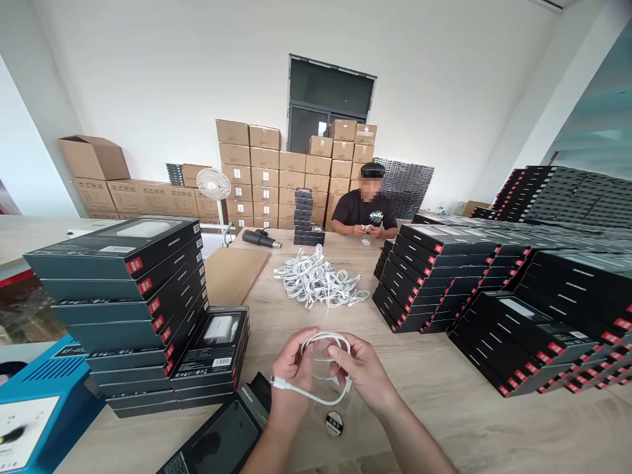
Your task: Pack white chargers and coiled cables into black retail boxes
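Observation:
In front of me my left hand (pixel 295 370) and my right hand (pixel 363 375) both grip a coiled white cable (pixel 326 342), its connector end sticking out to the left below my left hand. Just under my hands, a small round black-and-white disc (pixel 334 424) lies on the wooden table (pixel 424 401). A black product box (pixel 211 345) with a white charger pictured on it lies left of my hands. Near my left forearm is a black box tray (pixel 222 431). Ahead lies a tangled pile of white cables (pixel 316 280).
Tall stacks of black boxes stand to the left (pixel 123 296) and right (pixel 444 276). A blue box (pixel 44 408) sits at lower left. Across the table, a seated person (pixel 365 210) handles something small. Behind them are stacked cardboard cartons (pixel 276 171).

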`<state>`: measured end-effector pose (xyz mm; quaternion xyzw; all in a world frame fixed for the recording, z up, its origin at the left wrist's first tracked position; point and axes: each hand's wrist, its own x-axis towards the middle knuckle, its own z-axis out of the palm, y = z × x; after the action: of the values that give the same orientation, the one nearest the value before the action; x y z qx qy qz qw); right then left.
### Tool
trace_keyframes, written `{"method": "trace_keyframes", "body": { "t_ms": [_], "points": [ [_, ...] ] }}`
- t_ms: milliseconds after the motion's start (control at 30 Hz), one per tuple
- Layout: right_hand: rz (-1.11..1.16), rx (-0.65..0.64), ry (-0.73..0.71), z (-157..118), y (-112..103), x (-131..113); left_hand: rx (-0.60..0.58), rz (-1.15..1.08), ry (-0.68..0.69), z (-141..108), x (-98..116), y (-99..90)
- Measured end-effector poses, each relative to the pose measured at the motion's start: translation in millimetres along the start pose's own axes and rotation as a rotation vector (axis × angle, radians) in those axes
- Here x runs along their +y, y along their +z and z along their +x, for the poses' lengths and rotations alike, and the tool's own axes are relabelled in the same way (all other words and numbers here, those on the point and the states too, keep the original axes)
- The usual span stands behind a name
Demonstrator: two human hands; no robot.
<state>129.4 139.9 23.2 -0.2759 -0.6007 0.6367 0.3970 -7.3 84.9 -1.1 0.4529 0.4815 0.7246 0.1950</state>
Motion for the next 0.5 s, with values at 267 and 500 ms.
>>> {"method": "trace_keyframes", "body": {
  "t_ms": [267,500],
  "points": [
    [-0.001,0.189,-0.151,27.0,-1.8,-4.6,0.121,-0.265,-0.184,6.3,-6.0,1.0],
    [-0.037,0.186,-0.315,124.1,30.7,-36.0,0.280,-0.233,-0.440,9.6,-15.6,-8.9]
  ]
}}
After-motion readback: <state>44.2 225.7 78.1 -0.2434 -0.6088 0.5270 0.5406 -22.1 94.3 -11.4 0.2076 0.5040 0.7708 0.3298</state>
